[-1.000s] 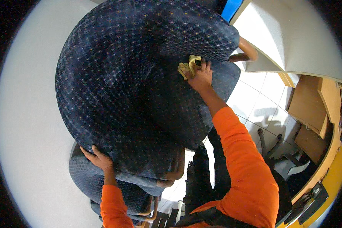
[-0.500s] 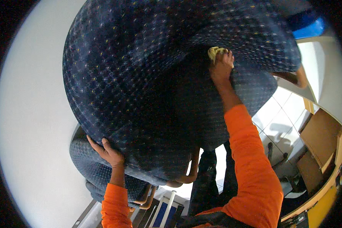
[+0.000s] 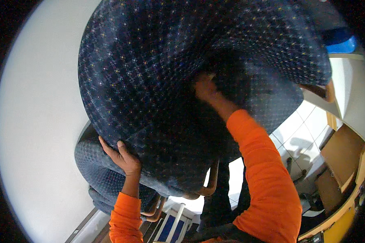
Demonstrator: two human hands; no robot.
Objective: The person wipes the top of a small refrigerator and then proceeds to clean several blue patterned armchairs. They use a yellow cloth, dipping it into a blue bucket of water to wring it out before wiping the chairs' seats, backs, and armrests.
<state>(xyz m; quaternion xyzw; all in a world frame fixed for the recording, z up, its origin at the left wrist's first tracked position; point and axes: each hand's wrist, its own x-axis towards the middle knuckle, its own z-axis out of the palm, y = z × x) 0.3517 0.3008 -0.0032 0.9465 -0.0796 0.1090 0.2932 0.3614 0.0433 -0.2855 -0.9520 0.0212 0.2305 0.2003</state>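
A large dark blue upholstered chair, speckled with small coloured dots, fills the middle of the head view. Reaching into the shadowed hollow between its backrest and seat is my right hand, closed and blurred by motion. A small pale bit of a yellowish cloth shows at its fingers; most of the cloth is hidden. My left hand lies against the chair's left lower edge, thumb and fingers apart, holding nothing in its grasp.
More chairs in the same fabric stand at the lower left, beside a white wall. Brown cardboard and a curved wooden edge are at the right, above white floor tiles. Something blue sits at the upper right.
My right hand has moved left and down along the chair with the cloth, deeper into shadow. The chair and my left hand appear slightly farther right and lower in the view.
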